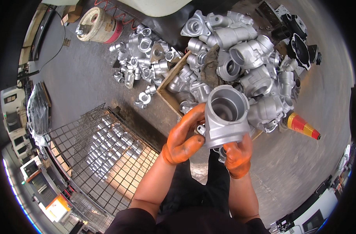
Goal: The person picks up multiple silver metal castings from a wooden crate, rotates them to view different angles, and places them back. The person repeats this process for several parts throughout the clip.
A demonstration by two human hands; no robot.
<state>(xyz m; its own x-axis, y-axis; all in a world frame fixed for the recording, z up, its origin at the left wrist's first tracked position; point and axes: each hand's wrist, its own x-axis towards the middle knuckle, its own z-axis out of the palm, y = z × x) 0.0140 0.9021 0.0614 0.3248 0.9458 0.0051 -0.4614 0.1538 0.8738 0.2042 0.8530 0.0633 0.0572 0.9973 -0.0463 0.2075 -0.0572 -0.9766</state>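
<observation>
Both orange-gloved hands are holding a grey metal casting just below the center of the frame, and the step in hand seems to be handling and looking over this one piece. The left hand (182,138) is grasping the left side of the casting (226,128), its fingers wrapping behind and its thumb lying along the lower left. The right hand (239,158) is curling against the lower right edge, apparently gripping it, though the casting is hiding some of its fingers. The open bore is facing up toward the camera, so the next move is probably calling for support from both sides, with care around that rim. The casting is showing a matte, silvery, fine-grained skin, a round stepped bore and a thick collar below. At the upper right of center, a heap of similar castings (259,82) is rising behind a rough wooden board (169,102), mixing tubes, flanges and elbows, with a crumpled brown cloth (210,68) lying among them. Smaller castings (145,48) are lying loose on the smooth dark floor at upper left of center. At lower left, a thin-wired mesh cage (88,121) is enclosing rows of silvery parts (110,144) beside a pale, flat panel (127,173).
</observation>
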